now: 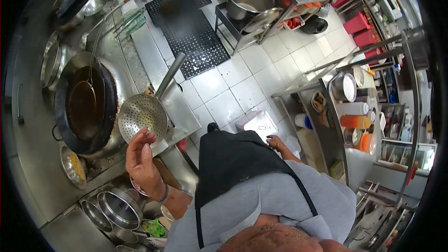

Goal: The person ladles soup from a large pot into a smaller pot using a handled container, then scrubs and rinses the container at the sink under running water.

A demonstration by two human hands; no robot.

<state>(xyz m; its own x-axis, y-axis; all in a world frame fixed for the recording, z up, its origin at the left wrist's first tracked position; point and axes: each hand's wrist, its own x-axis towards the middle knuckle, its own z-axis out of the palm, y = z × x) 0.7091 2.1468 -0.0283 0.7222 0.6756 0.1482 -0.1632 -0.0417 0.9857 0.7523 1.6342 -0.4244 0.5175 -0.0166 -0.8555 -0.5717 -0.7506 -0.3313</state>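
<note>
My left hand (145,165) is raised at the stove's front edge, with nothing in it. Its fingers are loosely bent and apart, and a dark band circles the wrist. Just beyond the fingertips is a round perforated skimmer (142,116), its metal handle (170,77) pointing away to the right. In the view the fingertips overlap its rim; whether they touch it I cannot tell. At my right side hangs my right hand (276,144), partly behind my body, fingers slightly bent and apart. Near its fingers shows a shiny rectangular metal container (259,122), partly covered by my black apron (233,163).
Left of the skimmer stands a large wok (86,107) of dark liquid with a wire strainer (81,100) in it. Steel pots (119,210) stand at lower left. A black perforated mat (189,32) lies on the tiled floor. A shelf (333,126) with bottles stands right.
</note>
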